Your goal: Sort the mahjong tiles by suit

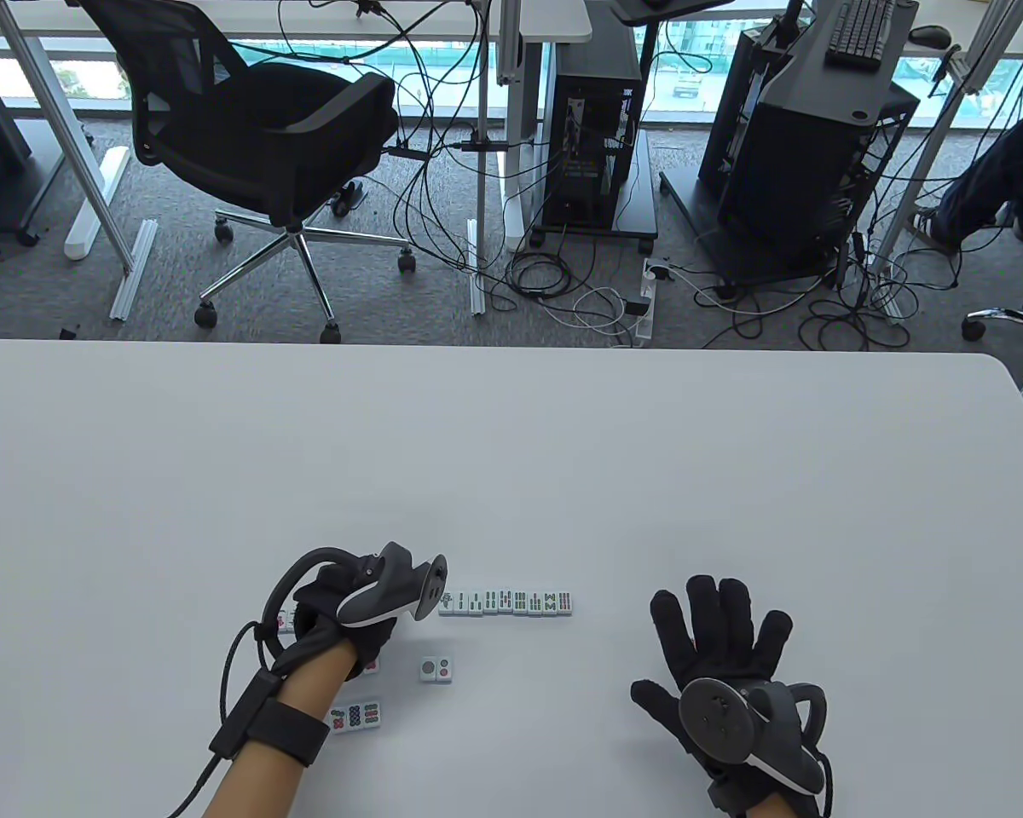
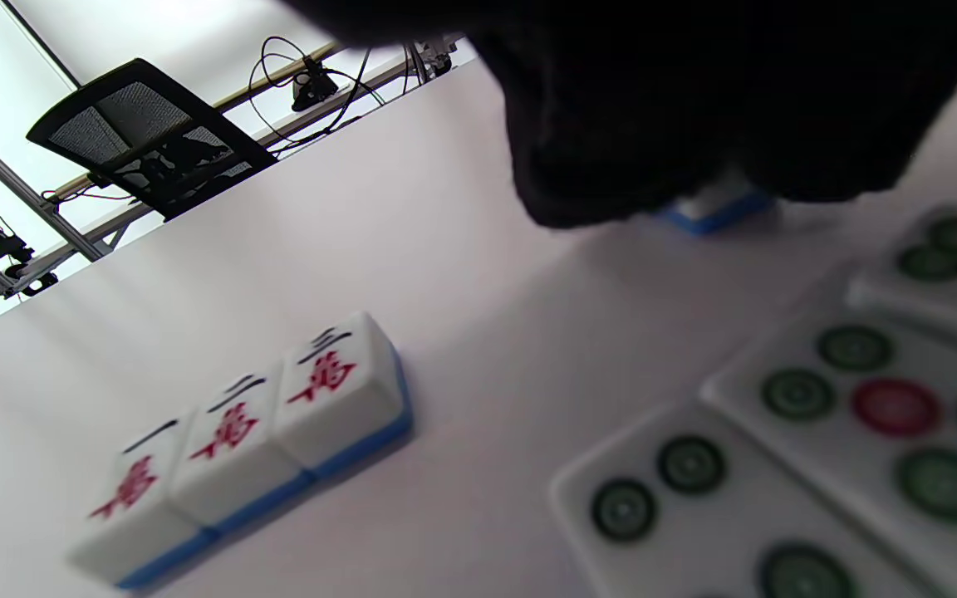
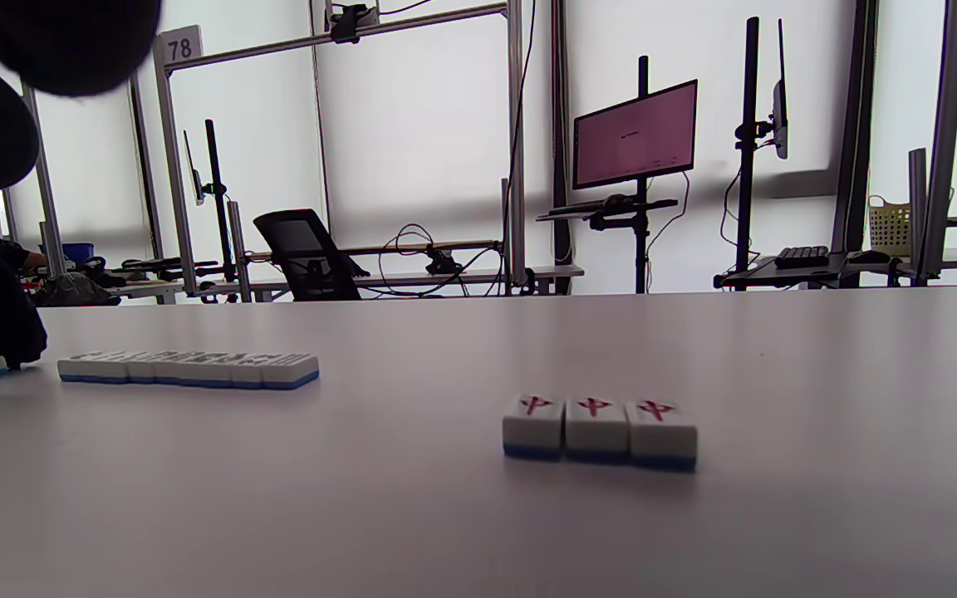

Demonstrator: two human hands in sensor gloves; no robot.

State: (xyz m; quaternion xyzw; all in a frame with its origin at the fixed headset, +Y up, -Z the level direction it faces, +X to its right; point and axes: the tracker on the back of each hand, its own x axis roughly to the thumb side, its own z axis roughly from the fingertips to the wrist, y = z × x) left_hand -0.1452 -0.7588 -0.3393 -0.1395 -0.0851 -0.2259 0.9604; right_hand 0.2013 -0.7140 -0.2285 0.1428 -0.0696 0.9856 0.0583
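Your left hand (image 1: 349,609) curls down near the tabletop's (image 1: 511,477) near edge, its grip pinching a white blue-backed mahjong tile (image 2: 715,208) that is mostly hidden under the glove. Lift it straight up, and keep clear of the three red character tiles (image 2: 246,436) lying just beside it. The long row of green bamboo tiles (image 1: 505,601) lies face up, its long axis parallel to the near edge; set new tiles flush at an end. Your right hand (image 1: 733,673) rests flat toward the right, fingers spread, holding nothing. Loose dot tiles (image 1: 355,717) wait nearer you.
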